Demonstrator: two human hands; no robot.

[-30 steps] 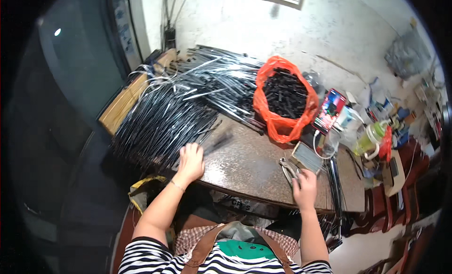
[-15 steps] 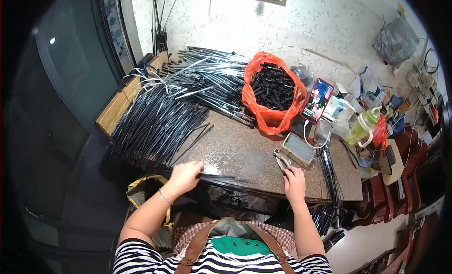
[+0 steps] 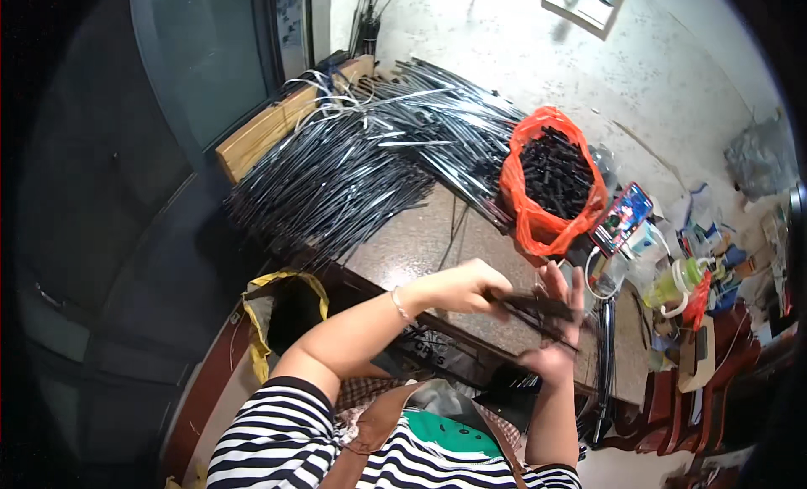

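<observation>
Black, thin rods (image 3: 538,308) lie bundled between closed left-hand fingers (image 3: 475,289) and the spread right-hand fingers (image 3: 565,289).

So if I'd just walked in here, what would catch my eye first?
Most likely the big heap of thin black rods spread across the far left of the table, and the bright orange bag of short black pieces to its right. Nearer the person, the left hand and right hand meet over a small bundle of dark rods above the table's near edge.
</observation>
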